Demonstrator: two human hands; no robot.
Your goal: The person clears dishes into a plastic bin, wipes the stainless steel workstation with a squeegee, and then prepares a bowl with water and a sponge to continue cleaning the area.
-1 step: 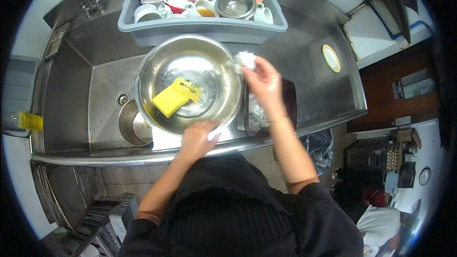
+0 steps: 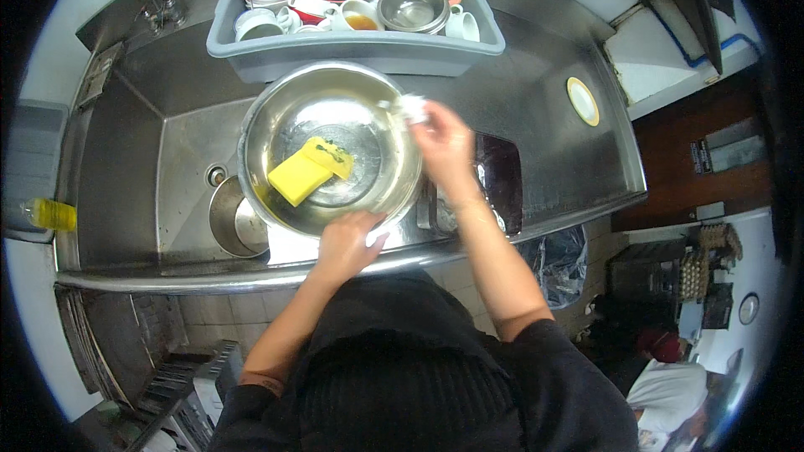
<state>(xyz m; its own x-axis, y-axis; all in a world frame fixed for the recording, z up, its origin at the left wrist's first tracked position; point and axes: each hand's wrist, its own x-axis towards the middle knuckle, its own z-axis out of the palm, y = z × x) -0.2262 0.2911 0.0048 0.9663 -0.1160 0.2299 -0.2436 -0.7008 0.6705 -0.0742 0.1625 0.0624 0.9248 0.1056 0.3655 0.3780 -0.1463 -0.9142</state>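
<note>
A wide steel bowl (image 2: 394,180) stands over the sink's right part. Inside it lie a bright yellow block (image 2: 298,177), which looks like a sponge, and a thinner yellow piece (image 2: 339,162) with dark green patches. My left hand (image 2: 347,244) is closed over the bowl's near rim, fingers on the inner side. Above the bowl's right rim, my right hand (image 2: 444,138) pinches a crumpled white wad (image 2: 412,108), blurred by motion; its material is unclear. Below the right forearm sits a dark rectangular tray (image 2: 500,172) with crumpled clear material in it, partly hidden.
Behind the bowl stands a grey tub (image 2: 352,56) full of plates, cups and bowls. A steel pot (image 2: 237,222) sits in the sink (image 2: 188,151) at left, near the drain. One small oval plate (image 2: 583,101) lies on the right counter. A yellow bottle (image 2: 52,214) is far left.
My right hand has moved left with the white wad, over the bowl's right rim. More of the dark tray shows. My left hand and the yellow pieces have stayed put.
</note>
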